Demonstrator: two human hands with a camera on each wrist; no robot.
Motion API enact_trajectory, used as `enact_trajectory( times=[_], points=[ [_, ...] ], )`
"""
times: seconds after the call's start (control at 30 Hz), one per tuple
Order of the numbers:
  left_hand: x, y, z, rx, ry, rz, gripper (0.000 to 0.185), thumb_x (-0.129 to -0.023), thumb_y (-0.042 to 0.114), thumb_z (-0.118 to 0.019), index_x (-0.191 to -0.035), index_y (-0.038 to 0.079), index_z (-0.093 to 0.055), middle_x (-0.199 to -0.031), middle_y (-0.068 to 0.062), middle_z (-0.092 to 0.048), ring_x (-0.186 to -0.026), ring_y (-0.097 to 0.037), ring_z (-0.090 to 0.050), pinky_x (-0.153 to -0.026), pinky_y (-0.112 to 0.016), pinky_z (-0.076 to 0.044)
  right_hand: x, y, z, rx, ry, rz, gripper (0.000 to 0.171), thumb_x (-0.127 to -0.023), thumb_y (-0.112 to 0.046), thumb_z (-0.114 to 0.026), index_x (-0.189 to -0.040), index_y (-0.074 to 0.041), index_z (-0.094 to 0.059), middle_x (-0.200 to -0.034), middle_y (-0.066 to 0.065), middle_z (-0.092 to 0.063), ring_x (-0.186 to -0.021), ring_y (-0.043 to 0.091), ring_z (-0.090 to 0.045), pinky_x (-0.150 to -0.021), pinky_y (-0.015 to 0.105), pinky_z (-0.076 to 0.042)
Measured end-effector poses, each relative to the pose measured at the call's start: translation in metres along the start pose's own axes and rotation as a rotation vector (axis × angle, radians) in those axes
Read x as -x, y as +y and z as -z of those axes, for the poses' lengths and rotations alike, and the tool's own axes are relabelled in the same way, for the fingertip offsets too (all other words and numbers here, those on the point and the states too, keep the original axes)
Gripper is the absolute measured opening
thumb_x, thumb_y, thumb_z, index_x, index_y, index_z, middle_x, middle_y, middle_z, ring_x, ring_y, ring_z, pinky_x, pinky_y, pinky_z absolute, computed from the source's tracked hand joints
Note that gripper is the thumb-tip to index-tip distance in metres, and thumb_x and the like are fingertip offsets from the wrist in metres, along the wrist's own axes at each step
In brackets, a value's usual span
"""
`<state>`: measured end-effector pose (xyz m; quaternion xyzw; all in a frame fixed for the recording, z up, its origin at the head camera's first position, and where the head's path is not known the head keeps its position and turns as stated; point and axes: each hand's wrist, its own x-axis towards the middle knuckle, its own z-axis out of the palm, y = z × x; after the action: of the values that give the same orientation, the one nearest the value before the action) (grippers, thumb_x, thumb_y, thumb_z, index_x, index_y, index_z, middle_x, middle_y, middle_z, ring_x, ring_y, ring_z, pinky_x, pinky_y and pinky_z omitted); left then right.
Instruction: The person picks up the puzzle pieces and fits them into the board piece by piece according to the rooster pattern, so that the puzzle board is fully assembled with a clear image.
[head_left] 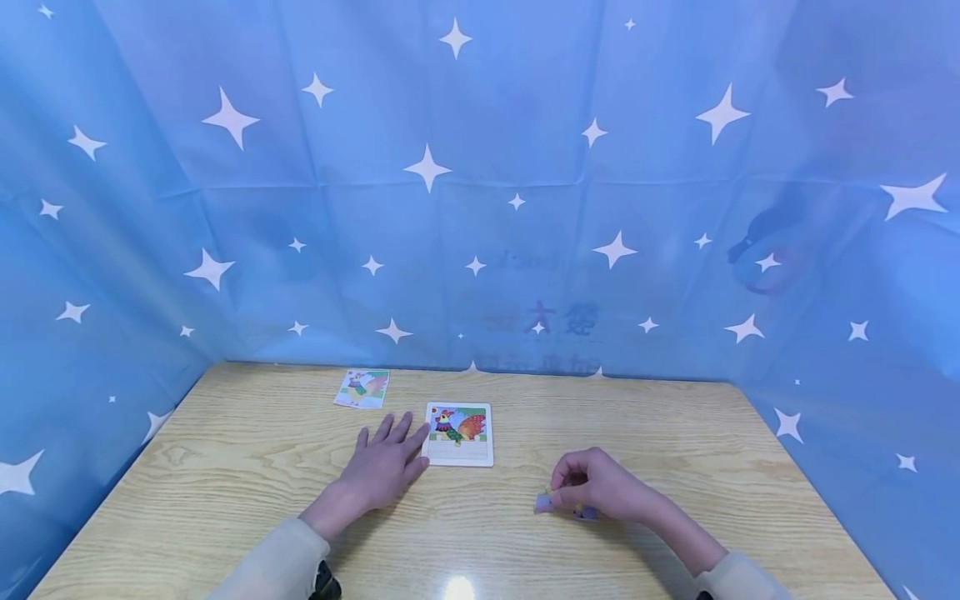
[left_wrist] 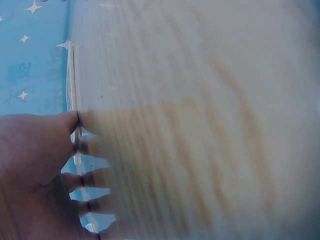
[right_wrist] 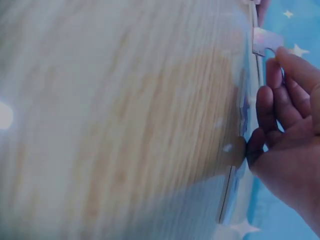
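Note:
My left hand (head_left: 381,468) lies palm down on the table, fingers spread. Its thumb and index finger touch the left edge of a white-framed rooster puzzle (head_left: 460,452). Picture fills the upper part of that frame; a pale, bare strip shows along the bottom. In the left wrist view the puzzle appears edge-on behind the thumb. Between thumb and forefinger, my right hand (head_left: 603,490) pinches a small lilac puzzle piece (right_wrist: 265,41), raised off the table in the right wrist view. Another puzzle piece (head_left: 587,513) lies under that hand, partly hidden by it.
A paper picture (head_left: 362,389) of the same rooster lies at the back left of the wooden table (head_left: 262,442). Behind the table hangs a blue curtain (head_left: 510,108) with white stars. Light glares off the table near its front edge.

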<state>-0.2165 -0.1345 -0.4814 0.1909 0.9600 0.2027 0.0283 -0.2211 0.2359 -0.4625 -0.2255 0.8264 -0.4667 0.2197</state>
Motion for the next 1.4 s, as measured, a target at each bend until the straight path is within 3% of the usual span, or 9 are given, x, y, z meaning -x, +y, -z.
enact_trajectory(
  times=[0.17, 0.43, 0.63, 0.93, 1.13, 1.27, 1.4],
  points=[
    [0.001, 0.001, 0.002, 0.011, -0.009, 0.016, 0.053, -0.109, 0.032, -0.051, -0.156, 0.009, -0.045, -0.162, -0.023, -0.032, -0.150, -0.050, -0.021, -0.111, -0.077, -0.016, -0.006, -0.004, -0.002, -0.008, 0.017, 0.010, 0.011, -0.095, -0.014, -0.074, -0.098, -0.004, -0.070, -0.084, 0.006, -0.064, -0.064, 0.011, -0.048, -0.056, 0.024, -0.042],
    [0.002, 0.003, 0.004, 0.011, -0.011, 0.024, 0.054, -0.109, 0.034, -0.051, -0.157, 0.011, -0.045, -0.162, -0.022, -0.033, -0.150, -0.049, -0.022, -0.110, -0.077, -0.017, -0.024, -0.011, -0.011, 0.005, 0.047, 0.024, 0.013, -0.097, -0.015, -0.073, -0.104, -0.004, -0.071, -0.091, 0.005, -0.067, -0.082, 0.020, -0.061, -0.069, 0.026, -0.051],
    [0.002, 0.004, 0.005, 0.004, -0.014, 0.025, 0.054, -0.109, 0.035, -0.051, -0.157, 0.011, -0.044, -0.163, -0.022, -0.032, -0.150, -0.049, -0.021, -0.111, -0.077, -0.017, -0.042, -0.018, -0.018, -0.021, 0.058, 0.034, 0.018, -0.097, -0.013, -0.072, -0.111, -0.002, -0.070, -0.094, 0.005, -0.068, -0.084, 0.021, -0.061, -0.068, 0.026, -0.049],
    [0.000, 0.000, -0.001, 0.000, 0.000, 0.007, 0.054, -0.109, 0.035, -0.050, -0.157, 0.010, -0.043, -0.163, -0.024, -0.031, -0.150, -0.050, -0.021, -0.111, -0.077, -0.016, -0.068, -0.028, -0.033, -0.017, 0.044, 0.138, 0.036, -0.102, -0.008, -0.063, -0.138, -0.002, -0.063, -0.093, 0.008, -0.063, -0.070, 0.013, -0.051, -0.059, 0.023, -0.042],
    [0.001, 0.003, 0.003, 0.010, -0.011, 0.020, 0.054, -0.109, 0.033, -0.052, -0.157, 0.010, -0.044, -0.163, -0.023, -0.032, -0.150, -0.049, -0.021, -0.111, -0.077, -0.016, -0.082, -0.035, -0.042, -0.009, 0.052, 0.143, 0.031, -0.105, -0.009, -0.058, -0.135, -0.005, -0.066, -0.091, 0.006, -0.060, -0.069, 0.016, -0.048, -0.058, 0.024, -0.040],
    [0.001, 0.002, 0.002, 0.014, -0.005, 0.015, 0.053, -0.109, 0.033, -0.051, -0.156, 0.009, -0.045, -0.162, -0.024, -0.033, -0.150, -0.050, -0.022, -0.111, -0.077, -0.016, -0.092, -0.038, -0.048, -0.049, 0.042, 0.169, 0.032, -0.106, -0.005, -0.054, -0.135, 0.000, -0.064, -0.093, 0.006, -0.058, -0.069, 0.021, -0.049, -0.058, 0.026, -0.042],
    [0.000, 0.000, 0.000, -0.001, -0.009, 0.016, 0.053, -0.109, 0.034, -0.051, -0.156, 0.010, -0.045, -0.162, -0.024, -0.032, -0.150, -0.051, -0.021, -0.111, -0.077, -0.016, -0.099, -0.042, -0.056, -0.055, 0.038, 0.178, 0.031, -0.105, -0.005, -0.053, -0.133, 0.001, -0.064, -0.089, 0.005, -0.055, -0.064, 0.015, -0.045, -0.056, 0.024, -0.040]
  ],
)
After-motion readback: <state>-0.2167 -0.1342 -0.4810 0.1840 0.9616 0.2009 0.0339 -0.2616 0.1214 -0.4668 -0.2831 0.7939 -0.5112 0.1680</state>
